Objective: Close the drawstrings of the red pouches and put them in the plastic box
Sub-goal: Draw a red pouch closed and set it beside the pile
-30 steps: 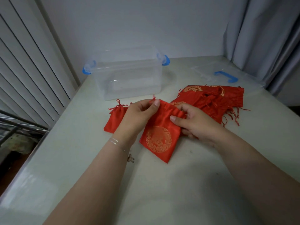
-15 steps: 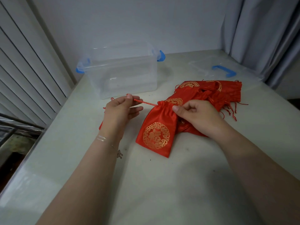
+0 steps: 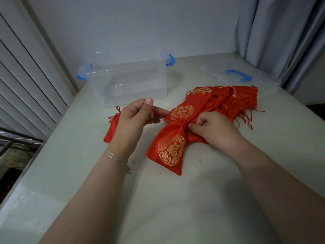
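A red pouch [image 3: 168, 148] with a gold round emblem lies on the table in front of me, its neck gathered tight. My left hand [image 3: 136, 117] pinches the pouch's drawstring [image 3: 161, 111], which is blurred, to the left of the neck. My right hand [image 3: 212, 127] pinches the cord at the neck's right side. A closed red pouch [image 3: 110, 131] lies partly hidden behind my left hand. A pile of several red pouches [image 3: 226, 100] sits behind my right hand. The clear plastic box [image 3: 126, 76] with blue latches stands open at the back left.
The box's clear lid [image 3: 235, 73] with a blue handle lies at the back right, near a grey curtain [image 3: 281, 36]. White slatted shutters [image 3: 26, 81] run along the table's left edge [image 3: 29, 155]. A thin bracelet circles my left wrist.
The pouch's mouth has gone from open to cinched tight. My left hand drew the drawstring out to the left while my right hand stayed at the neck.
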Demonstrator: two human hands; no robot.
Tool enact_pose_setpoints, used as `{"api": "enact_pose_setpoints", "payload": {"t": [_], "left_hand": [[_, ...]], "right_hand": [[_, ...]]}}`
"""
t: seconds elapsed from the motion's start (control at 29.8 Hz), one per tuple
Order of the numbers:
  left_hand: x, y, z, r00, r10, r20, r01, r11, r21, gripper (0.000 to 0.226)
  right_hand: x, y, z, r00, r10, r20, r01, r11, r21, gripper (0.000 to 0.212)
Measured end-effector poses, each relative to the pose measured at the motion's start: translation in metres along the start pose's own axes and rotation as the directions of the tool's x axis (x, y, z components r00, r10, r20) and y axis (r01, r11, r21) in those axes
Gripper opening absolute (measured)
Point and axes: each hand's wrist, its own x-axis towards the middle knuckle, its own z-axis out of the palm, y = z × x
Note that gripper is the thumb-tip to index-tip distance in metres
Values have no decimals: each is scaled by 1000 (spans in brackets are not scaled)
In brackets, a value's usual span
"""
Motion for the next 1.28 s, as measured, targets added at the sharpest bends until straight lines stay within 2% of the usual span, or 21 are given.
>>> {"api": "enact_pose_setpoints", "payload": {"t": [0.13, 0.3, 0.4, 0.47, 0.54, 0.64, 0.71, 0.77, 0.87, 1.01, 1.08, 1.18, 1.28], "left_hand": [[-5, 2, 8, 996, 27, 91, -29, 999, 27, 38], [-5, 0, 9, 991, 98, 87, -111, 980, 164, 28], [-3, -6, 8, 986, 131, 106, -152, 962, 229, 32], [-4, -7, 13, 982, 152, 116, -173, 965, 198, 32], [-6, -9, 20, 978, 182, 100, -196, 966, 166, 30], [-7, -10, 28, 985, 137, 107, -140, 990, 15, 27], [-6, -11, 31, 979, 102, 179, -82, 990, -115, 39], [-6, -13, 31, 967, 51, 248, -15, 989, -147, 49], [-3, -17, 27, 951, -6, 309, 42, 993, -109, 50], [1, -17, 23, 946, -20, 324, -19, 993, 118, 47], [0, -14, 23, 945, -30, 326, -37, 979, 198, 44], [-3, -9, 21, 931, -97, 353, -27, 943, 330, 46], [-4, -12, 19, 940, -109, 324, -87, 841, 535, 50]], "right_hand": [[-3, -9, 0, 999, -35, -28, 36, 998, 44, 21], [-11, -20, -2, 954, -261, -144, 276, 956, 97, 25], [-11, -25, 6, 938, -338, -71, 345, 901, 262, 31], [-12, -30, 13, 935, -354, 12, 317, 850, 421, 22], [-11, -33, 16, 932, -362, 3, 314, 813, 490, 11], [-10, -32, 14, 928, -373, -16, 327, 792, 515, 16], [-11, -32, 11, 929, -371, 7, 302, 769, 563, 14], [-11, -31, 7, 924, -381, 42, 280, 745, 605, 16], [-12, -30, 0, 915, -395, 85, 259, 734, 628, 23], [-11, -26, 1, 916, -381, 125, 244, 776, 582, 23], [-9, -23, 1, 924, -372, 90, 273, 805, 526, 22], [-7, -19, -1, 923, -385, -6, 369, 880, 300, 23], [-11, -18, -1, 908, -418, -29, 418, 908, -7, 31]]}}
